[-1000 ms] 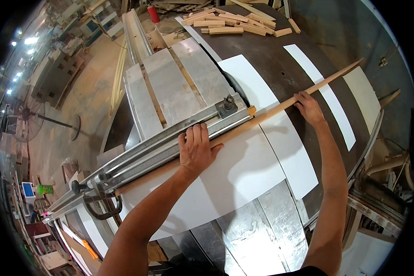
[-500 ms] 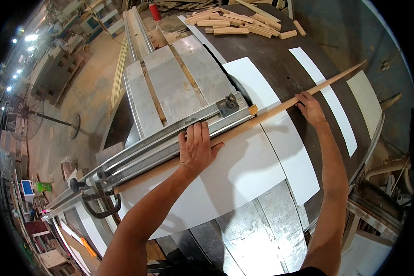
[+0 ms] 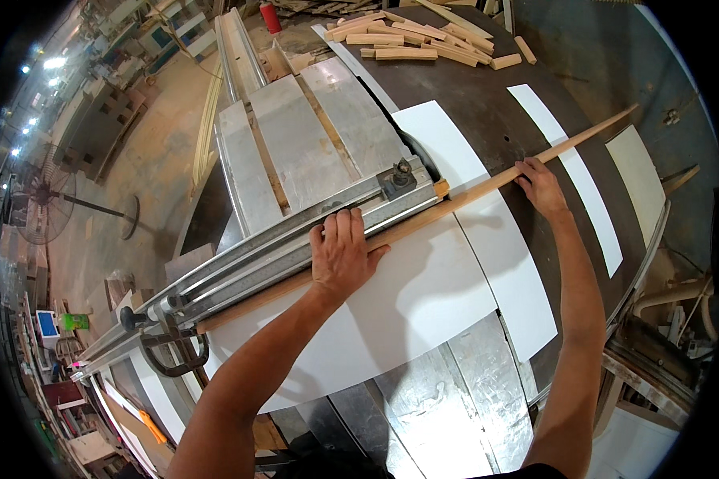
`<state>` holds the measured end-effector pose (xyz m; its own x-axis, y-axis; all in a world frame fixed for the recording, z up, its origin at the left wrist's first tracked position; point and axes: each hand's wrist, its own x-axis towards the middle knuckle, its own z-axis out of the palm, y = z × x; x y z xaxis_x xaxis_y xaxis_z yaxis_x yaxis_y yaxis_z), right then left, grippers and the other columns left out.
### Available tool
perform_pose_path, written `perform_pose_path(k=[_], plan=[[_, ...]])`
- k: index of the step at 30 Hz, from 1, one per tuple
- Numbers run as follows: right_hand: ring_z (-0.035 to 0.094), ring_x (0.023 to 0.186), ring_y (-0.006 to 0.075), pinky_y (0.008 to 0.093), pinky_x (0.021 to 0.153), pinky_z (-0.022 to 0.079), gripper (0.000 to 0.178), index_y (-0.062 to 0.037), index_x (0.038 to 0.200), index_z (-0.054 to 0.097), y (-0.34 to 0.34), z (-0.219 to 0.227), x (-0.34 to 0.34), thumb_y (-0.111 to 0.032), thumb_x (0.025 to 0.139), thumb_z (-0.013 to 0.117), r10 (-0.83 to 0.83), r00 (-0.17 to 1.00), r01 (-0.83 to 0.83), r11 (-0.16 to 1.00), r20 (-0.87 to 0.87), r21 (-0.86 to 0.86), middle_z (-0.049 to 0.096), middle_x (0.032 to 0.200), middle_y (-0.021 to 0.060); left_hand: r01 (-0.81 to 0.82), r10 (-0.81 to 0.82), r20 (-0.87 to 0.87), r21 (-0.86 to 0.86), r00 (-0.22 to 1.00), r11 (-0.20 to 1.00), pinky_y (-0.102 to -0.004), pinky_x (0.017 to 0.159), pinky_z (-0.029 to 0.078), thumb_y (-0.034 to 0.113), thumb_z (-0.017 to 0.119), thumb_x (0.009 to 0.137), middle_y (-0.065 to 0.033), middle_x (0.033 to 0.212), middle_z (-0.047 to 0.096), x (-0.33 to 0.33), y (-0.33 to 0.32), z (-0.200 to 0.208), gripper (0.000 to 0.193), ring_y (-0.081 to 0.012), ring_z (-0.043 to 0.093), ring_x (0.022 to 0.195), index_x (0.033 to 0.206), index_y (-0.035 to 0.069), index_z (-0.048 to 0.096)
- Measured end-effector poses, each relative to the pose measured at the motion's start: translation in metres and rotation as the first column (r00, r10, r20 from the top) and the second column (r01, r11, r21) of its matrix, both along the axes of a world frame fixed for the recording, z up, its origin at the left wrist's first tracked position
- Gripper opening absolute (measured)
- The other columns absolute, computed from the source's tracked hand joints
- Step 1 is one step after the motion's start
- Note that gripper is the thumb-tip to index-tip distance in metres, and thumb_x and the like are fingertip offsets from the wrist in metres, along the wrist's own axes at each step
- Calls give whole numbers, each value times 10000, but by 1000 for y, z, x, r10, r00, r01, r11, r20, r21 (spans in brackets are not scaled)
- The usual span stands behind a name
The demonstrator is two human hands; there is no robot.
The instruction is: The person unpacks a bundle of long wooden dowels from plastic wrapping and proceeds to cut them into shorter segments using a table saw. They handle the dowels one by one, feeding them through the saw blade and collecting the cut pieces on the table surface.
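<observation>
A long, narrow wooden strip (image 3: 471,195) lies slantwise along a metal saw fence (image 3: 256,275), its far end reaching out to the upper right. My left hand (image 3: 340,254) is closed over the fence, fingers hooked on its top and thumb against the strip's near side. Farther along, my right hand (image 3: 542,188) grips the strip between thumb and fingers, beyond the fence's end. Under the strip lie white sheets (image 3: 359,319) on the saw table. A small wood block (image 3: 442,188) sits at the fence tip, by a dark clamp knob (image 3: 399,180).
Several short wood pieces (image 3: 407,54) are heaped on the dark tabletop (image 3: 487,120) at the back. A narrow white strip (image 3: 571,176) lies across its right part. The slotted metal sliding table (image 3: 295,144) stands beyond the fence. A pedestal fan (image 3: 44,191) is at far left.
The view has shifted very slightly. Both hands keep their hold, and the strip shows no clear movement along the fence.
</observation>
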<state>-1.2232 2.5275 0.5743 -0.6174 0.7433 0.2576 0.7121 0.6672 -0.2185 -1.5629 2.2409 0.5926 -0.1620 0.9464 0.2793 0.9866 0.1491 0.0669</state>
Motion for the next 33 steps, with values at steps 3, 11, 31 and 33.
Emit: perform_pose_path(k=[3, 11, 31, 33], plan=[[629, 1073, 384, 433, 912, 542, 318, -39, 1177, 657, 0, 0, 0, -34, 861, 693, 16, 1000, -16, 1000, -12, 9, 615, 1217, 185, -9, 10, 20, -17, 1000, 1000, -407, 895, 363, 556, 775, 711, -109, 1106, 553, 1, 0, 1, 832, -252, 506, 1017, 1253, -34, 549], [633, 1068, 384, 433, 908, 542, 303, -40, 1164, 668, -2, 3, -2, -41, 862, 698, -8, 1000, 8, 1000, -16, -15, 618, 1214, 184, 4, -4, 11, 0, 1000, 1000, -405, 897, 360, 558, 777, 709, -111, 1111, 551, -1, 0, -1, 836, -252, 504, 1018, 1252, -34, 544], [651, 983, 365, 438, 830, 547, 309, -37, 1148, 652, 6, -1, 8, -29, 845, 708, 87, 995, -87, 996, -50, -13, 619, 1135, 153, 0, 0, 39, 6, 999, 1000, -420, 911, 365, 526, 801, 707, -125, 1153, 562, -1, 1, -4, 847, -263, 513, 1056, 1278, -39, 532], [649, 981, 367, 441, 824, 545, 308, -34, 1142, 649, 5, -1, 7, -27, 840, 710, 72, 996, -74, 997, -56, -35, 617, 1121, 152, -4, 4, 42, -5, 999, 1000, -419, 914, 366, 528, 799, 707, -126, 1156, 565, -1, 0, -4, 845, -263, 515, 1061, 1274, -41, 536]])
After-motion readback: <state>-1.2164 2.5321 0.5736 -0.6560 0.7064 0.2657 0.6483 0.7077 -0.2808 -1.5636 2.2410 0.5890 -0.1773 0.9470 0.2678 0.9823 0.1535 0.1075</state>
